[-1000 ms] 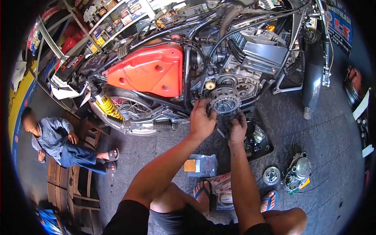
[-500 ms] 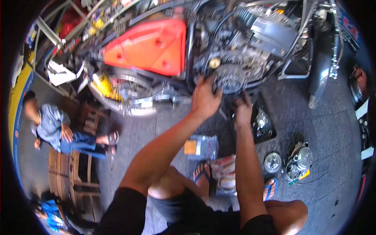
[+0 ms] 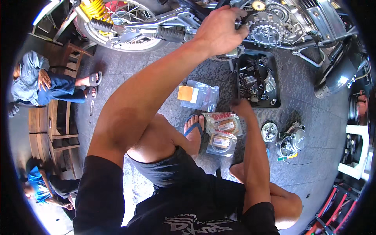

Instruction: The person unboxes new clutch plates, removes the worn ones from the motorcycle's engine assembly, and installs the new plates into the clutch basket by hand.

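Observation:
My left hand (image 3: 225,31) reaches up to the motorcycle engine, beside the round metal clutch basket (image 3: 266,29). Its thumb and fingers are curled round a small dark part, which they mostly hide. Near a brass-coloured gear (image 3: 258,5), those fingers lie against the engine's side. My right hand (image 3: 243,107) hovers low over the floor, between the black tray (image 3: 278,92) and the clear plastic packets of gaskets (image 3: 224,135). Its fingers are dark and smeared, so whether they hold anything does not show. Metal bolts and small parts (image 3: 252,78) fill the tray.
A clear bag with an orange card (image 3: 187,93) lies left of the packets. On the right are a round metal clutch part (image 3: 269,132) and an engine cover (image 3: 291,141). One person (image 3: 43,78) sits on a wooden bench (image 3: 58,117); another (image 3: 49,186) sits lower left.
My view has tipped downward, so the motorcycle sits higher in the picture. The right hand has drawn back from below the clutch basket toward the packets. My left hand stays at the engine.

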### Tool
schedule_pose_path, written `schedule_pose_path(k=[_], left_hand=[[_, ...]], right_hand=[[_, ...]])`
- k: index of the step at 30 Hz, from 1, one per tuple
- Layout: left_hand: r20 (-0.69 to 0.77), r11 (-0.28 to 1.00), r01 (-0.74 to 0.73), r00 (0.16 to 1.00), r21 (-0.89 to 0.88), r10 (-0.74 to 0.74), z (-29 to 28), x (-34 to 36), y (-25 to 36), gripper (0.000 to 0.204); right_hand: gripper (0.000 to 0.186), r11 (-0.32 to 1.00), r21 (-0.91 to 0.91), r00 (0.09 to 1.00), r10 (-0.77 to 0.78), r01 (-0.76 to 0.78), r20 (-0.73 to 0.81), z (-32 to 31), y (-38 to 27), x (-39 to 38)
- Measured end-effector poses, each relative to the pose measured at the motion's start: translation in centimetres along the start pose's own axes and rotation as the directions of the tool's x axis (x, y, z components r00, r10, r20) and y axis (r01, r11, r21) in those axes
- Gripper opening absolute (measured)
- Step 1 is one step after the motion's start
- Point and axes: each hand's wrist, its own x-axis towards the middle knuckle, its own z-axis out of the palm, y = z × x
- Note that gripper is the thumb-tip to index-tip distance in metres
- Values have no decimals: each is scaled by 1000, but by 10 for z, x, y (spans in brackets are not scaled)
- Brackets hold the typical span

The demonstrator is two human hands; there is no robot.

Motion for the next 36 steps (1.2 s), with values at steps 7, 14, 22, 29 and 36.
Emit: schedule_pose_path(k=[7, 14, 22, 29, 36], left_hand=[[15, 994, 75, 997, -84, -74, -34, 2, -11, 28], [226, 985, 158, 964, -76, -137, -40, -4, -36, 21], [384, 983, 178, 911, -38, -150, -32, -10, -42, 19], [400, 993, 120, 910, -5, -109, -38, -10, -44, 22], [368, 993, 118, 925, -27, -100, -28, -13, -43, 25]], right_hand=[[25, 984, -102, 979, 127, -144, -157, 74, 11, -21], [23, 954, 299, 842, 176, -18, -510, 49, -31, 18], [27, 800, 580, 786, 257, 154, -563, -7, -63, 60], [35, 964, -253, 993, 104, -87, 54, 28, -18, 9], [42, 837, -542, 988, -15, -71, -153, 88, 4, -68]])
